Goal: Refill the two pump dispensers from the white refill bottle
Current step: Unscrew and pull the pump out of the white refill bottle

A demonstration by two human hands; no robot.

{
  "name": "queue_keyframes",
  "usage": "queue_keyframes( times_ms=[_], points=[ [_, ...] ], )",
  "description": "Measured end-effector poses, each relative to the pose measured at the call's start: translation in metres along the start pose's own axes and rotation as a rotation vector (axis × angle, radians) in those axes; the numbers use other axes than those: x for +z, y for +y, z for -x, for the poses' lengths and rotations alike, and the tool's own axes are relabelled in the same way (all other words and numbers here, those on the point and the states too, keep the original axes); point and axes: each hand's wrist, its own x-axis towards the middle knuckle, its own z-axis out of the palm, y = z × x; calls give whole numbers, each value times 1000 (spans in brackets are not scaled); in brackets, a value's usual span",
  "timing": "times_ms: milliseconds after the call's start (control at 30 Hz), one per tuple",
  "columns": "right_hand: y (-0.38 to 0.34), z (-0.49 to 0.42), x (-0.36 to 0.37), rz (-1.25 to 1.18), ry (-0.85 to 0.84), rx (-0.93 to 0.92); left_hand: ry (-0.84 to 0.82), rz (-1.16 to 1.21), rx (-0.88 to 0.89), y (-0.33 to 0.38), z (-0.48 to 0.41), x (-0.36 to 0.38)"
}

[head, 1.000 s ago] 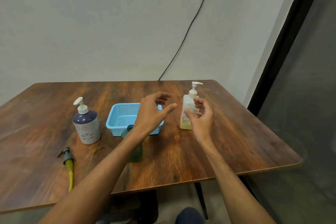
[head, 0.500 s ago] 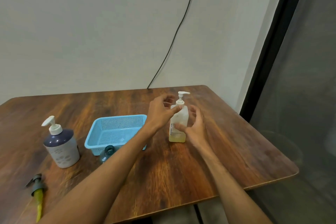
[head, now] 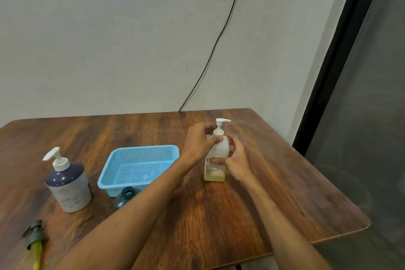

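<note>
A white refill bottle (head: pixel 215 166) with a pump top and yellowish liquid at its bottom stands upright right of centre on the wooden table (head: pixel 274 193). My left hand (head: pixel 200 141) is closed around its neck collar under the pump. My right hand (head: pixel 237 160) grips its body from the right. A round dispenser (head: pixel 68 186) with a dark blue shoulder and white pump stands at the left. A small clear blue-green bottle (head: pixel 125 196) without a pump stands in front of the basket, partly hidden by my left forearm. Its dark pump with yellow-green tube (head: pixel 35 243) lies at the front left.
A light blue mesh basket (head: pixel 114 173) sits between the round dispenser and the white bottle. A black cable (head: pixel 210 59) runs down the wall to the table's back edge. The table's right and front edges are close to my arms.
Both hands closed in on the white bottle and now hold it, the left at the neck and the right on the body. The view has shifted right and up.
</note>
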Motion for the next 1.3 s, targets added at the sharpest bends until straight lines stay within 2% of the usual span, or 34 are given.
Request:
queue_keyframes(
  times_ms=[467, 767, 1100, 1300],
  points=[
    [-57, 59, 17, 34, -109, -145, 119, 31, 64, 46, 59, -69],
    [-50, 111, 48, 83, -196, -101, 149, -20, -6, 44, 127, -98],
    [-35, 139, 55, -6, -210, -39, 149, 8, -47, 33, 159, -93],
    [-30, 134, 54, 14, -221, -38, 65, 63, -41, 31, 156, -90]
  ],
)
